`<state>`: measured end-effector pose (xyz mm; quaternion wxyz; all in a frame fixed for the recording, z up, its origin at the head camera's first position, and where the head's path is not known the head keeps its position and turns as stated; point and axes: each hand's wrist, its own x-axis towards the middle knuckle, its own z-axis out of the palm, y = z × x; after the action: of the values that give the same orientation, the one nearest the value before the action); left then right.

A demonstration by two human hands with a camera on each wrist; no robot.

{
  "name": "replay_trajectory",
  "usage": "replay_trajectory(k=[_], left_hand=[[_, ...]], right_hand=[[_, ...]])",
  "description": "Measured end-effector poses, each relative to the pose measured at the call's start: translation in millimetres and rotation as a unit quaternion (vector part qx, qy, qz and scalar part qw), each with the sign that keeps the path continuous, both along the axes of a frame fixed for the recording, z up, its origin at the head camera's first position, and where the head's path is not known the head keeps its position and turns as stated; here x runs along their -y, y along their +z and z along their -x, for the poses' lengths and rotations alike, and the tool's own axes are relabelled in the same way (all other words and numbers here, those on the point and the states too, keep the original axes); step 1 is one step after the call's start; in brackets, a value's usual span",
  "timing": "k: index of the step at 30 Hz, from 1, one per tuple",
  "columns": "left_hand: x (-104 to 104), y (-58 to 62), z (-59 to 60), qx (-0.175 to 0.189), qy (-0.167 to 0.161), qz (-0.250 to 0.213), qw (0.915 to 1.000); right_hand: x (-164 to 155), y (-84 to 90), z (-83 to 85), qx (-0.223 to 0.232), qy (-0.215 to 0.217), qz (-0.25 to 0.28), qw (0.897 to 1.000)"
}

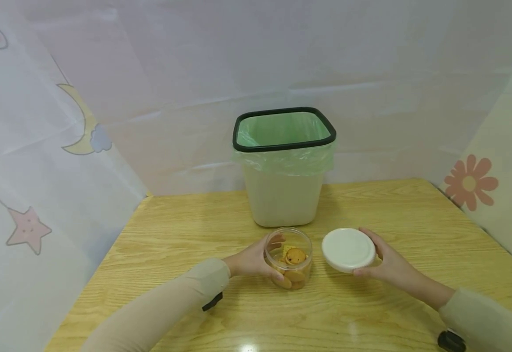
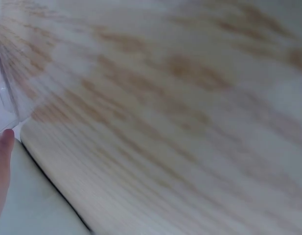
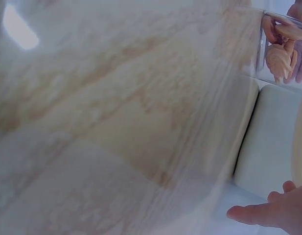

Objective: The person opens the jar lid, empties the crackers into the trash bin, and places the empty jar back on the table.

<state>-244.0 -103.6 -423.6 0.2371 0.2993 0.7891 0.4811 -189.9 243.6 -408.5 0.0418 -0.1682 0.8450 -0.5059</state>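
Note:
A clear round jar (image 1: 306, 271) with several round and square biscuits (image 1: 296, 256) inside stands on the wooden table. My left hand (image 1: 256, 258) grips it from the left, thumb at the front and fingers round the far side. To the jar's right, my right hand (image 1: 388, 261) holds a white round lid (image 1: 348, 248) by its right edge, the flat top facing up. The lid is apart from the jar, which is uncovered. In the right wrist view the lid's pale rim (image 3: 300, 147) shows beside the fingers, and the biscuits (image 3: 280, 58) are seen through the jar wall.
Behind the jar stands a white bin (image 1: 284, 195) with a black rim (image 1: 284, 147) and a pale green liner bag (image 1: 282, 129). A printed cloth (image 1: 185, 107) hangs behind the wooden table (image 1: 172, 220) and at both sides.

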Motion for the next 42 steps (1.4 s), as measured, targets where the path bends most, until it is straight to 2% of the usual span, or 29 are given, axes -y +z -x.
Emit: replay_trajectory(k=[13,26,35,42], left_hand=[[-1.5,-1.4,1.1,0.008,0.003,-0.011,0.9999],[-1.4,-3.6,2.5,0.008,0.009,-0.012,0.9998],[-1.9,-6.5,4.3,0.013,-0.005,-0.040,0.9991],[-2.1,-5.7,4.1,0.011,-0.003,-0.036,0.9993]], right_hand=[[-3.6,-5.0,-1.3,-0.006,0.016,-0.019,1.000],[-4.5,-11.7,3.6,-0.011,0.014,-0.032,0.999],[-2.8,-14.6,5.5,-0.008,0.016,-0.054,0.998],[-2.7,-18.5,7.8,-0.007,0.020,-0.080,0.997]])
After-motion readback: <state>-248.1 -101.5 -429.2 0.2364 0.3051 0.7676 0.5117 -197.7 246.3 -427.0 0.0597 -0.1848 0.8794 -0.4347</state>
